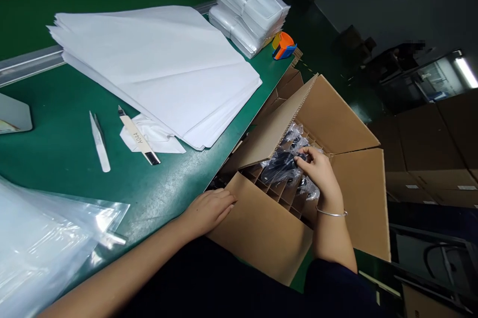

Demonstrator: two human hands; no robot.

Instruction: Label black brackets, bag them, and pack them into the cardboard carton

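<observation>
Below the bench edge stands an open cardboard carton (354, 198) with its flaps spread. Inside it, cardboard dividers (282, 193) form a grid of cells. Several dark items in clear plastic bags lie in or on the cells. My right hand (315, 166) reaches into the carton, thumb and fingers closed on a black item in a clear bag (280, 166); its exact kind I cannot make out. My left hand (212, 208) lies flat at the bench edge beside the near flap (261, 228), fingers stretched out and holding nothing.
On the green bench (160, 193) lie a stack of white sheets (157, 69), tweezers (99, 144), a craft knife (138, 136) on a white cloth, and clear plastic bags (45, 248). Bundled bags (250, 4) and an orange-blue tape dispenser (284, 47) sit at the far end.
</observation>
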